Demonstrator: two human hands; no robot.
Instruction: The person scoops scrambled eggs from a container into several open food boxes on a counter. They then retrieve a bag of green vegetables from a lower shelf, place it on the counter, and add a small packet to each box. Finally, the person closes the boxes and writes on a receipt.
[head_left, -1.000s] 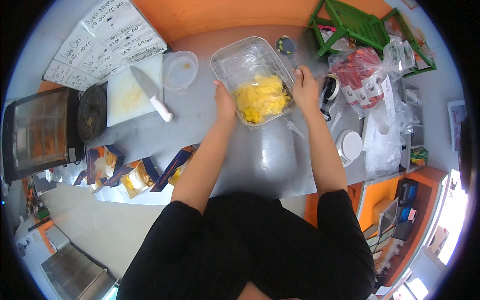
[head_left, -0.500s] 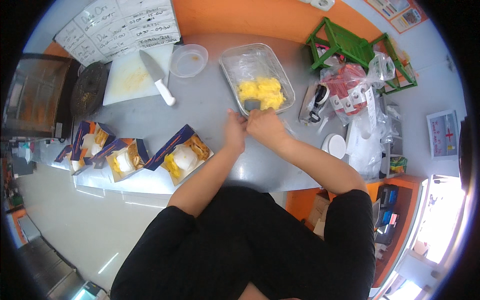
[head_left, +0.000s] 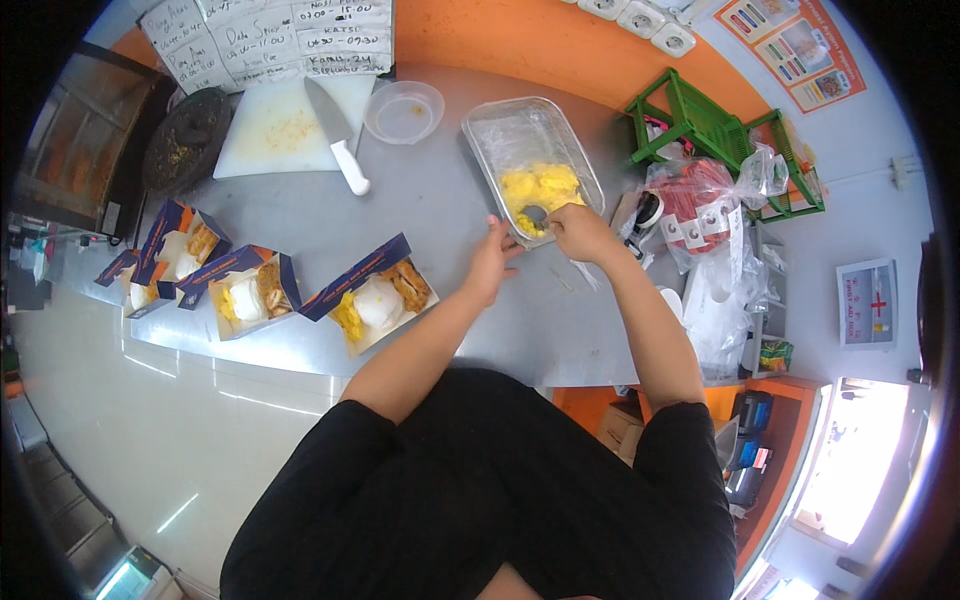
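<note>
A rectangular metal tray (head_left: 515,133) lined with clear film stands at the back of the steel counter, with scrambled egg (head_left: 541,184) heaped in its near half. My right hand (head_left: 584,234) is closed around the handle of a spoon (head_left: 536,214), whose bowl rests in the egg at the tray's near edge. Beside the tray's near left corner, my left hand (head_left: 489,262) is open with fingers spread; whether they touch the rim I cannot tell. Left of it sits an open meal box (head_left: 352,277) holding white rice (head_left: 380,305), yellow egg and browned fried pieces.
More filled boxes (head_left: 225,275) line the front left edge. A knife (head_left: 335,125) lies on a white cutting board (head_left: 262,140), beside a stone mortar (head_left: 185,140) and a clear plastic bowl (head_left: 404,110). Bagged red packets (head_left: 690,205) and a green rack (head_left: 690,115) stand right.
My hands have parted: the left opened and drew away from the right. My right hand moved right with the spoon, now tilted into the egg. The whole view has shifted slightly.
</note>
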